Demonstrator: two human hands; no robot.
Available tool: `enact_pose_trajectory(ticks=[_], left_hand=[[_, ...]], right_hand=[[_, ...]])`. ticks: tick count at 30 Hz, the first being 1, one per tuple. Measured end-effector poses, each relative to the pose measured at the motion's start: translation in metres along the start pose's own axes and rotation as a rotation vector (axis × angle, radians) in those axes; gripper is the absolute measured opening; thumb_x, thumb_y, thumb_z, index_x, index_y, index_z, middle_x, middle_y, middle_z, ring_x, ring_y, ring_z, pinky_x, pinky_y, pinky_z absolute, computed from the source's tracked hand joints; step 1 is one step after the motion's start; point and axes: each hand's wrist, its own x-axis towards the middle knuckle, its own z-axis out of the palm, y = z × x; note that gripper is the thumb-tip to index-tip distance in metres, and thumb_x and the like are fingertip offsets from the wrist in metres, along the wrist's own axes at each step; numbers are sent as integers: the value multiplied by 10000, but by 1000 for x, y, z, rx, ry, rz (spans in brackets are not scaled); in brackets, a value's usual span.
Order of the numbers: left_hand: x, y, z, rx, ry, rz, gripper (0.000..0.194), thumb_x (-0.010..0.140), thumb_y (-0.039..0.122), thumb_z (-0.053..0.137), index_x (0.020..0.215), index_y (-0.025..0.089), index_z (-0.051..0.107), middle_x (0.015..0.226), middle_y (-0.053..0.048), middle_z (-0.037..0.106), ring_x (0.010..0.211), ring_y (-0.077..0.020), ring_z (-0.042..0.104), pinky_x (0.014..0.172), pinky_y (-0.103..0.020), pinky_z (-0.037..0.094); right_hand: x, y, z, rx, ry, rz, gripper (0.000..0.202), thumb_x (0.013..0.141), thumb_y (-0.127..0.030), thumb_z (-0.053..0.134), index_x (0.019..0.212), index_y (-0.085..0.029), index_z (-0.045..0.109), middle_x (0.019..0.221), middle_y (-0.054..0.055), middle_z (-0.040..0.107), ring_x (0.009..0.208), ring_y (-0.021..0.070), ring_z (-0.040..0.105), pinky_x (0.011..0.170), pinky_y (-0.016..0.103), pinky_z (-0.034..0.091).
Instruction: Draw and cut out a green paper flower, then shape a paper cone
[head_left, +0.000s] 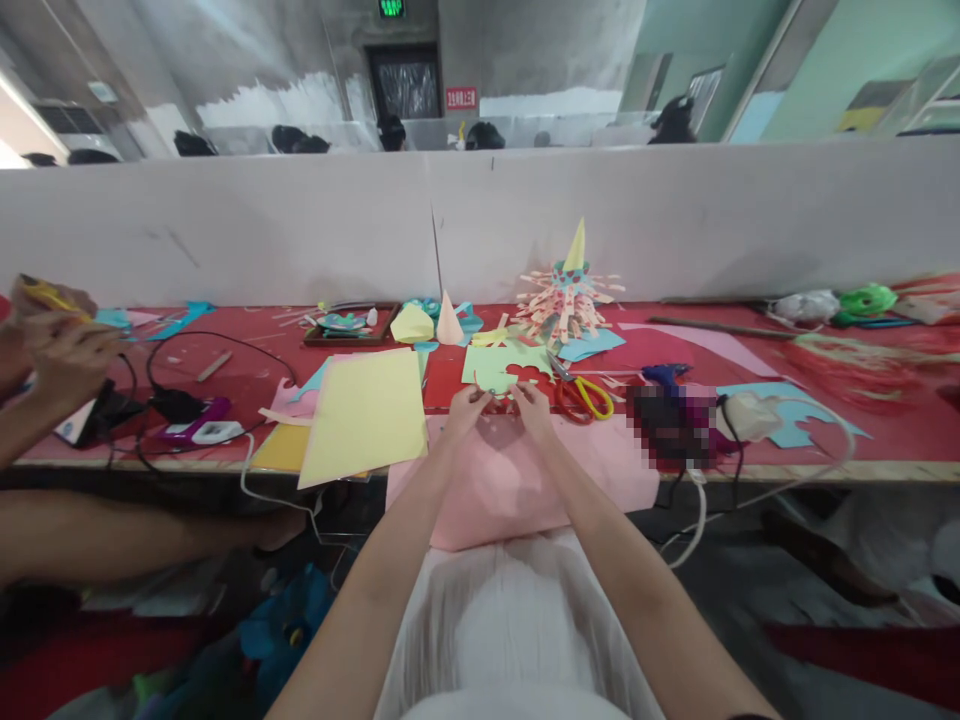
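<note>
Near the table's front edge, my left hand (468, 408) and my right hand (531, 406) face each other with bent fingers. Between their fingertips is a small paper piece (498, 394), greenish with reddish bits; its exact shape is too small to make out. Just beyond lies a light green paper sheet (495, 362) with a notched, cut-out edge. Scissors (589, 392) with red and yellow handles rest right of my right hand. Pink paper (517, 480) lies under my wrists and hangs over the edge.
Yellow sheets (367, 410) lie to the left. Behind stand a pink paper cone (448, 322) and a spiky paper figure (570, 300) with a yellow cone top. A white power strip (750, 415) and cables sit right. Another person's hand (67, 345) is at far left.
</note>
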Motion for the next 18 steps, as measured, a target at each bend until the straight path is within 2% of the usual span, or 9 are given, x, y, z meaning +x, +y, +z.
enact_pose_trajectory(ticks=[5,10,14,16,18], left_hand=[[0,3,-1,24,-18,54,197,682,358,676,686,170,619,731,-45,697,697,-174,649,632,-282,512],[1,5,-2,52,101,14,90,699,229,646,761,172,678,818,-65,711,742,-184,648,694,-310,512],[3,3,-3,60,137,31,85,699,218,646,764,180,687,836,-60,711,805,-190,645,763,-320,503],[3,2,-2,61,148,38,86,701,219,639,765,182,683,828,-54,709,805,-187,643,772,-316,499],[3,2,-2,59,162,44,76,698,217,633,752,181,672,822,-51,707,800,-181,641,776,-310,494]], right_hand=[[5,4,-7,14,9,34,270,654,-466,584,691,-203,536,425,-77,498,365,91,432,392,202,354],[5,3,-6,-6,-20,38,210,651,-390,575,604,-194,515,381,-71,481,343,78,397,390,193,335],[6,4,-6,-27,-61,54,179,650,-355,569,595,-194,513,407,-61,494,363,87,427,394,197,350],[6,4,-7,-45,-71,68,154,660,-342,559,651,-190,535,434,-61,504,368,92,432,391,200,352],[4,4,-7,-83,-26,26,205,687,-333,536,819,-181,574,589,-35,595,411,93,464,415,205,383]])
